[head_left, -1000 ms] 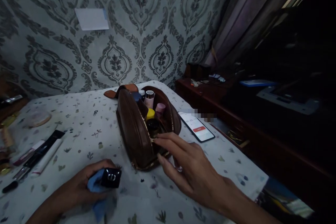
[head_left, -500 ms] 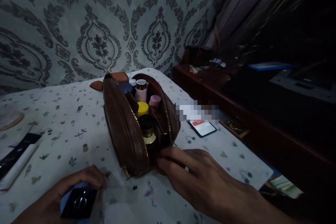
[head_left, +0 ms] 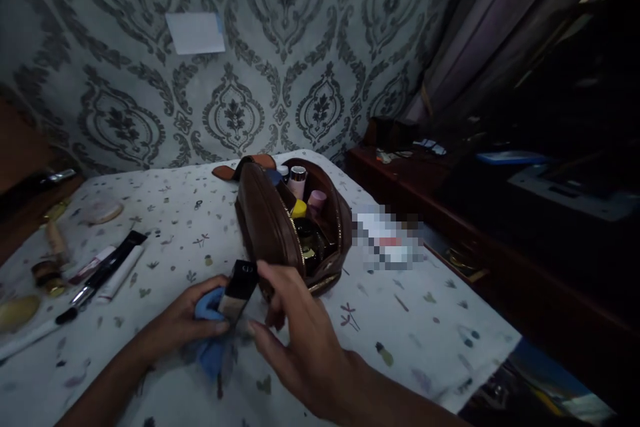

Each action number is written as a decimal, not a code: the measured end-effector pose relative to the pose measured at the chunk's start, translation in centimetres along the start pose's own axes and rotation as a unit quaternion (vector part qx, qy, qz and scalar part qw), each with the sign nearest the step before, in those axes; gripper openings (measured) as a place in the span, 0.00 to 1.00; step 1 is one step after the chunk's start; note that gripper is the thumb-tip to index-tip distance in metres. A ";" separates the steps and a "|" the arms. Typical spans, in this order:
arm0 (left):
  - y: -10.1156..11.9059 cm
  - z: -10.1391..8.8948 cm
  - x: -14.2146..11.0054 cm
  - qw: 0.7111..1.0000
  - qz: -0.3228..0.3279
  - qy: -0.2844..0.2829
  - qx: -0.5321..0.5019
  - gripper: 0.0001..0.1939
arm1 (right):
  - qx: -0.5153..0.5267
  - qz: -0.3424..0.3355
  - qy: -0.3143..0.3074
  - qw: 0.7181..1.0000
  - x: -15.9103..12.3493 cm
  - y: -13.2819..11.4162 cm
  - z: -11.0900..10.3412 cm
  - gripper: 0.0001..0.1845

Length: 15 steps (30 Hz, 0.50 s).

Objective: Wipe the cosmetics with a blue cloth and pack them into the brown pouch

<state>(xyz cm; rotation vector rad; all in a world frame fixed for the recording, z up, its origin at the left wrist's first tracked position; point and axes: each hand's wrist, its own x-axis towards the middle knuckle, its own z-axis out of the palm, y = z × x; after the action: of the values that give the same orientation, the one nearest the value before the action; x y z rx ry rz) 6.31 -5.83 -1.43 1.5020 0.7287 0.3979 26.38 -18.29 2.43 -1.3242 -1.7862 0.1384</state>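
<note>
My left hand (head_left: 193, 320) is closed around a blue cloth (head_left: 213, 303) and a small cosmetic bottle (head_left: 234, 307) with a black cap and a beige lower part. A logo shows on the cap. My right hand (head_left: 305, 340) is beside the bottle, its index fingertip at the cap and its thumb apart below. Just behind both hands stands a brown makeup bag (head_left: 265, 210), unzipped. Inside it are a pink bottle with a silver cap (head_left: 297, 181), a yellow lid (head_left: 299, 209), a pink cap (head_left: 317, 200) and dark round containers.
On the patterned white tablecloth (head_left: 170, 227) at left lie a white tube (head_left: 120, 273), a black brush (head_left: 107, 267), a round compact (head_left: 103, 211) and several other cosmetics. A partly blurred phone (head_left: 395, 250) lies right of the bag. A dark red desk (head_left: 370, 163) borders the right side.
The view has shifted, showing more of the left side. My left hand has lifted the bottle in the cloth towards the bag. My right hand has left the bag's front and come to the bottle.
</note>
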 end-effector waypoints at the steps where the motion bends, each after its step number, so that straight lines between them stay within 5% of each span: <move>1: 0.1 0.1 0.0 1.000 0.007 0.002 -0.004 0.20 | 0.019 0.018 0.004 1.000 0.4 -0.1 0.8 0.30; 8: 0.2 -0.2 0.1 0.997 0.068 0.031 -0.030 0.22 | 0.048 0.054 0.016 0.997 2.5 -0.5 4.2 0.28; 15: 0.9 -0.6 0.1 0.987 0.130 0.094 0.023 0.21 | 0.200 0.121 0.071 0.970 3.1 0.0 7.3 0.32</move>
<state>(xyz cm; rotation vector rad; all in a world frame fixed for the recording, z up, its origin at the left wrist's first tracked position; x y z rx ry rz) 6.15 -5.24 -0.50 1.6243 0.6941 0.7324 21.22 -12.93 -0.21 -1.2164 -1.3814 0.5004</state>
